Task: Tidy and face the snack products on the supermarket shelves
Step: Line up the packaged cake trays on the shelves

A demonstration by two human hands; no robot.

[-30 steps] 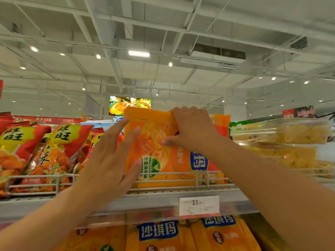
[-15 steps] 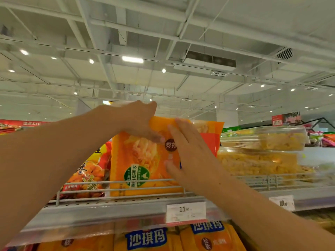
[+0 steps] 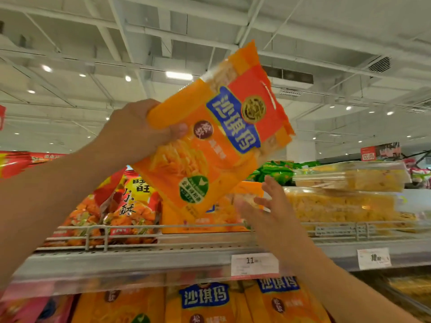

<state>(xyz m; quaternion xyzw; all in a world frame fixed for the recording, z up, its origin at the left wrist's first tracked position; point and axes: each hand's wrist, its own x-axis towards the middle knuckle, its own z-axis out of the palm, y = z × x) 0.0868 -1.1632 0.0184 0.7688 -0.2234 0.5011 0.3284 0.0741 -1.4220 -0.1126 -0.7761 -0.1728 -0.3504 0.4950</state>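
My left hand (image 3: 137, 134) grips an orange snack bag (image 3: 210, 136) with a blue label by its left edge, holding it tilted above the top shelf (image 3: 140, 259). Below the bag's lower corner, my right hand (image 3: 268, 210) is open with fingers spread, not touching the bag. Behind the right hand another orange bag (image 3: 221, 215) of the same kind stands on the shelf behind the wire rail (image 3: 130, 227).
Red and yellow snack bags (image 3: 130, 206) stand to the left on the top shelf. Clear boxes of yellow snacks (image 3: 345, 197) are stacked at the right. More orange bags (image 3: 205, 301) fill the shelf below. Price tags (image 3: 254, 264) hang on the shelf edge.
My left hand has lifted the orange bag up off the shelf and tilted it. My right hand has let go and dropped lower, fingers spread.
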